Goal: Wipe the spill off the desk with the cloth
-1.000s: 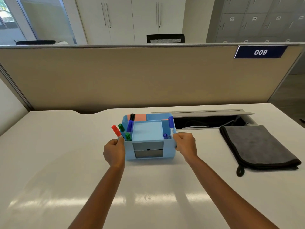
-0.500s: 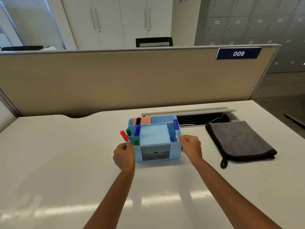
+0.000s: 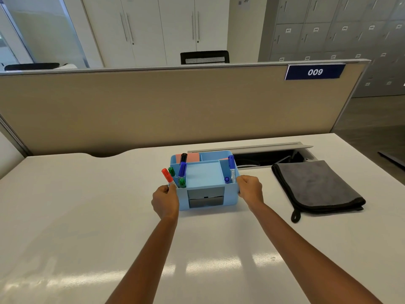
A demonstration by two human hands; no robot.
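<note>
A folded dark grey cloth (image 3: 313,187) lies flat on the white desk (image 3: 76,216), right of centre, with a small loop at its near corner. A light blue desk organiser (image 3: 206,179) holding several coloured markers stands at the desk's middle. My left hand (image 3: 164,200) grips its left side and my right hand (image 3: 250,189) grips its right side. The cloth is a short way right of my right hand, untouched. I cannot make out a spill on the desk surface.
A beige partition (image 3: 175,106) with a "009" sign (image 3: 315,71) closes off the desk's far edge. An open cable tray (image 3: 269,157) with a raised lid sits behind the organiser and cloth. The desk's right edge drops to the floor.
Both hands have stayed on the organiser's sides. The view has shifted, so the organiser and cloth sit slightly differently in frame; the organiser seems to have moved little, if at all.
</note>
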